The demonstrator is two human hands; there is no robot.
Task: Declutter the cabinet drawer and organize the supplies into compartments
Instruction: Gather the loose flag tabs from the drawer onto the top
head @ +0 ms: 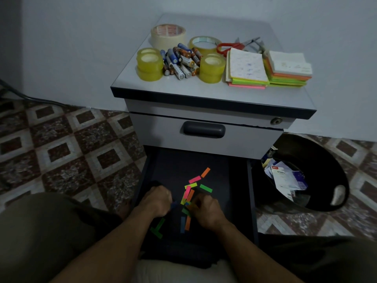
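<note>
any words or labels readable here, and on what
"STAPL": on a white packet in the bin; the rest of the word is hidden.
Small red tag on the same packet: blurred.
Red print inside the masking tape core: blurred.
Labels on the batteries: too small to read.
Blue marks on the notepad: not legible.

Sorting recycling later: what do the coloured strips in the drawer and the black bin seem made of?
The strips look like thin paper or film flags, flat, in matte neon colours; which is unclear. The bin looks like moulded black plastic, judging by its smooth, curved wall.
</note>
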